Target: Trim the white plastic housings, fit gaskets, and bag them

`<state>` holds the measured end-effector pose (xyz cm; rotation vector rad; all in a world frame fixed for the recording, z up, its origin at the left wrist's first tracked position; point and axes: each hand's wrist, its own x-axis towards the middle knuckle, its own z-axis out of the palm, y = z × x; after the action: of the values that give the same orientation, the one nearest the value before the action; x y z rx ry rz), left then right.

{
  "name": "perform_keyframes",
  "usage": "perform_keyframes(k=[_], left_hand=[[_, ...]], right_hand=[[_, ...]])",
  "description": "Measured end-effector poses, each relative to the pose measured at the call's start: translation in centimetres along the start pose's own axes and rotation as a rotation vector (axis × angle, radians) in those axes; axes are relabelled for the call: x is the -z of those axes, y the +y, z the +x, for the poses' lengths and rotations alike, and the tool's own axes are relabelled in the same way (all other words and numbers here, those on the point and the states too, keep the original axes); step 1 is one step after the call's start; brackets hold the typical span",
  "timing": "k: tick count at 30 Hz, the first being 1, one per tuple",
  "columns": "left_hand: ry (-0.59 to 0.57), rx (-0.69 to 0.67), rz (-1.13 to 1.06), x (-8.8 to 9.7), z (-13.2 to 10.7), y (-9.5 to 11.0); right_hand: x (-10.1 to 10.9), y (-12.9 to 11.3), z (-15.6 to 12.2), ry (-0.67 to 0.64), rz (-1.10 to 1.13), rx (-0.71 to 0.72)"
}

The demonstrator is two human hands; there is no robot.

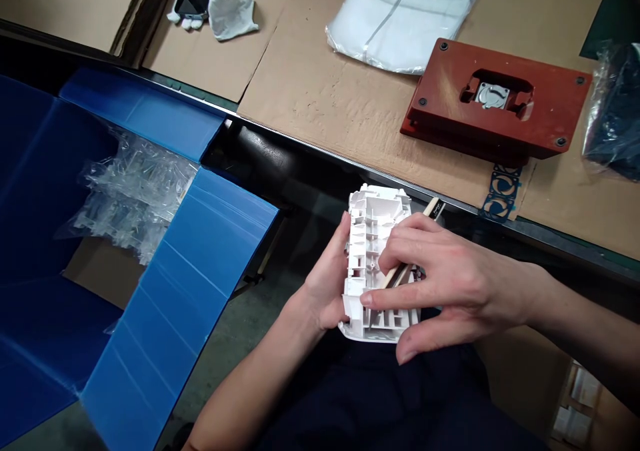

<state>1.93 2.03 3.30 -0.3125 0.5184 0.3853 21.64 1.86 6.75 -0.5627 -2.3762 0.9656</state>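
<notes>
A white plastic housing (371, 237) with many ribs and small compartments is tilted toward me above my lap, just off the table's front edge. Along its left side, my left hand (327, 284) grips it with the thumb up the edge. Over the housing's right half, my right hand (445, 277) has its fingers curled round a slim pale-and-black stick-like tool (433, 209). One end of the tool sticks out above the knuckles; its lower end points into the housing. The right thumb reaches past the housing's lower right corner. The right hand hides part of the inside.
A red-brown fixture block (540, 104) with a metal part in its recess sits on the cardboard-covered table (300, 91). Behind lie wrapped white sheets (400, 17) and a glove (230, 7). A blue box (185, 291) holding clear plastic bags (140, 184) stands left.
</notes>
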Motion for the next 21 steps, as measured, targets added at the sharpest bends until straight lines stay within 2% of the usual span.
perform_keyframes(k=[8,11,13,16,19,21], left_hand=[[-0.01,0.03,-0.008,-0.5,0.2,0.0],[-0.004,0.009,0.025,-0.6,0.1,0.0],[0.016,-0.053,0.059,-0.4,-0.1,0.1],[0.041,-0.267,0.098,0.2,-0.5,0.2],[0.053,-0.49,0.147,0.6,-0.6,0.6],[0.104,-0.588,0.214,0.6,-0.5,0.9]], right_hand=[[0.3,0.0,-0.1,0.029,-0.049,0.002],[0.5,0.4,-0.5,0.047,-0.01,-0.01],[0.5,0.6,-0.9,0.117,0.002,-0.06],[-0.1,0.8,-1.5,0.298,-0.003,-0.227],[-1.5,0.8,-1.9,0.492,0.083,-0.493],[-2.6,1.0,-2.0,0.625,0.127,-0.666]])
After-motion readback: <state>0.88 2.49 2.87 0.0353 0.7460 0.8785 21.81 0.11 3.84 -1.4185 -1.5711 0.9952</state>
